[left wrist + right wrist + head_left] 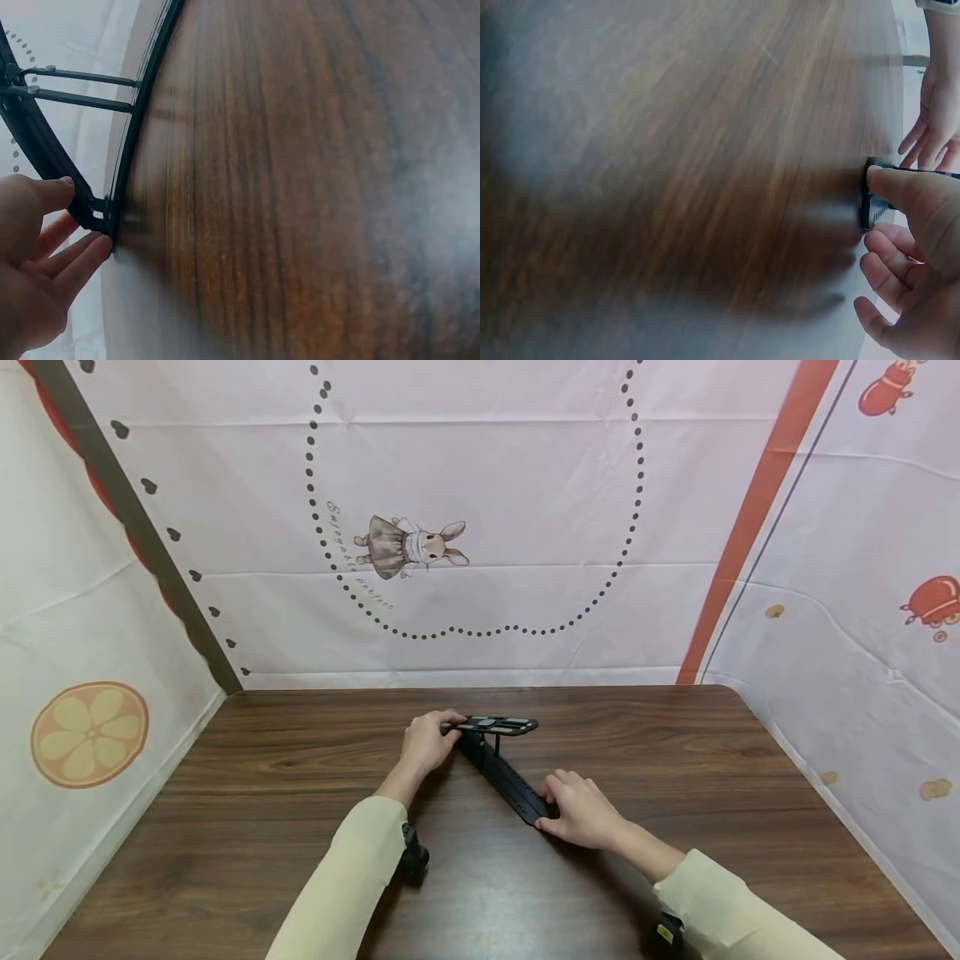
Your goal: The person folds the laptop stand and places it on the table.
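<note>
In the head view, a black stand [510,781] is about midway between the left and right edges of the bench [285,793], nearer the far edge than most of the wood in sight; its long base slants from the far end toward the near right corner. A slotted panel [501,725] is raised above the base's far end, with thin struts [497,745] below it. The left hand [427,745] pinches the stand at the far end, where panel and base come together, thumb and fingers nearly closed. The right hand [581,810] grips the near end of the base between thumb and fingers. Both arms wear pale sleeves [341,881], and a printed cloth [525,510] hangs past the far edge. In the left wrist view, the left thumb lies on the panel and the fingertips are at the end of the base, just beside the hinge [100,206]; two struts join panel and base farther along. In the right wrist view, the right thumb presses on the end of the base, one fingertip close to its lower corner, the other fingers loosely bent; the left hand shows beyond.
</note>
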The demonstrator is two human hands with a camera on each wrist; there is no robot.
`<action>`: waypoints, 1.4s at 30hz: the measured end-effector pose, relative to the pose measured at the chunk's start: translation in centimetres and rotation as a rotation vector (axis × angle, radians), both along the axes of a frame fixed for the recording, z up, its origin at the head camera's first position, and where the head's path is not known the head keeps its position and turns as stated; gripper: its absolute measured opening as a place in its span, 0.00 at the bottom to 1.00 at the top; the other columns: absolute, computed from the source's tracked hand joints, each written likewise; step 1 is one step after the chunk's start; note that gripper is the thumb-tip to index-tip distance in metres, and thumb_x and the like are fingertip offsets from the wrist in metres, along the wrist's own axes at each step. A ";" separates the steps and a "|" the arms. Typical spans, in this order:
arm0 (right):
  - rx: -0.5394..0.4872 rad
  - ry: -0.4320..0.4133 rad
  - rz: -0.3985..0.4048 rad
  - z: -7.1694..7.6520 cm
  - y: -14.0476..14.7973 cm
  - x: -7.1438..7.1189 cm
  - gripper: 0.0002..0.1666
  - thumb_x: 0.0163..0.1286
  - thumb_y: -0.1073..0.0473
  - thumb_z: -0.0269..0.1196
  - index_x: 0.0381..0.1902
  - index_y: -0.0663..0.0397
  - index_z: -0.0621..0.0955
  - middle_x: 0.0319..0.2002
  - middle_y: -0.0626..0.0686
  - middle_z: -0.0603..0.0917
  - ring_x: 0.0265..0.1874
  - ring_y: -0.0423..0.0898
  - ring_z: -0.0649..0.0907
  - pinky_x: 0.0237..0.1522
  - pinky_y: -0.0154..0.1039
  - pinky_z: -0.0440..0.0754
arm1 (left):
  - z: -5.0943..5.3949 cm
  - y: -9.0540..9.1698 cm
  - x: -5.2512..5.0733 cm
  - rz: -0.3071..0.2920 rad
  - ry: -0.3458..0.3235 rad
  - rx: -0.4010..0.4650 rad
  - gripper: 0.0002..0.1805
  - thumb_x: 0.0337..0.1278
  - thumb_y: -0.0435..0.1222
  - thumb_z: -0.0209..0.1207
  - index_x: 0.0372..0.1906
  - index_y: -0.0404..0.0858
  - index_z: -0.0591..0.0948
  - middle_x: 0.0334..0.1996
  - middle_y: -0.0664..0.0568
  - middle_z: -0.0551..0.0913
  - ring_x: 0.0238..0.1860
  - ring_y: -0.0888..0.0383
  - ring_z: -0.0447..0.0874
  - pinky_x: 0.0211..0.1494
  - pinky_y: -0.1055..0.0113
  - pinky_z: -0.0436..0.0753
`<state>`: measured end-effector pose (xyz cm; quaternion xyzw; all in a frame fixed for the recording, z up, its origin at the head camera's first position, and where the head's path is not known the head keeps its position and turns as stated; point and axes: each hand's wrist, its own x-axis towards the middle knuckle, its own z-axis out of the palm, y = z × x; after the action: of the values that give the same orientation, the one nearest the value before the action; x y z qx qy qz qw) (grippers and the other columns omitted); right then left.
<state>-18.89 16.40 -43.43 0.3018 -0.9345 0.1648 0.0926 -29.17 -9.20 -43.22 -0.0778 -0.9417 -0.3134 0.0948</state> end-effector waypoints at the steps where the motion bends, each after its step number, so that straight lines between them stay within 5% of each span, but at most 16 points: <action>1: 0.005 0.000 0.000 0.0 -0.2 0.1 0.20 0.49 0.52 0.71 0.36 0.55 0.78 0.28 0.46 0.74 0.29 0.41 0.73 0.29 0.36 0.68 | 0.0 0.0 -0.1 -0.004 -0.008 0.006 0.12 0.56 0.38 0.60 0.45 0.53 0.83 0.50 0.52 0.81 0.50 0.51 0.78 0.52 0.53 0.75; 13: 0.043 -0.034 0.012 -0.1 -1.5 0.9 0.19 0.51 0.51 0.70 0.36 0.53 0.77 0.28 0.45 0.74 0.30 0.41 0.73 0.31 0.37 0.68 | -0.3 -0.2 -0.5 -0.035 -0.010 0.054 0.12 0.57 0.37 0.59 0.46 0.51 0.83 0.48 0.50 0.82 0.51 0.51 0.79 0.53 0.53 0.75; 23: 0.098 0.064 0.126 -0.1 -0.8 0.2 0.15 0.52 0.54 0.70 0.37 0.48 0.78 0.33 0.44 0.77 0.33 0.40 0.74 0.35 0.41 0.73 | -0.1 -0.2 -0.1 -0.036 -0.045 0.039 0.14 0.59 0.39 0.58 0.50 0.52 0.82 0.48 0.49 0.82 0.51 0.51 0.78 0.51 0.54 0.76; 34: 0.155 0.105 0.195 0.2 -0.6 -0.4 0.19 0.53 0.51 0.69 0.43 0.46 0.79 0.40 0.44 0.77 0.39 0.44 0.75 0.38 0.44 0.75 | 0.9 -0.2 1.0 0.080 -0.056 0.017 0.12 0.54 0.46 0.61 0.44 0.50 0.83 0.40 0.54 0.85 0.42 0.55 0.81 0.43 0.57 0.77; 42: 0.191 0.098 0.265 0.7 -0.6 -0.7 0.23 0.55 0.51 0.68 0.49 0.46 0.79 0.49 0.46 0.79 0.49 0.47 0.75 0.44 0.46 0.75 | 0.9 0.1 1.2 0.096 -0.038 0.023 0.12 0.53 0.46 0.62 0.41 0.48 0.84 0.39 0.54 0.85 0.42 0.55 0.81 0.44 0.58 0.78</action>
<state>-19.61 15.84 -42.77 0.4374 -0.8923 0.0710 0.0863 -27.97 -9.10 -42.30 -0.0258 -0.9423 -0.3206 0.0929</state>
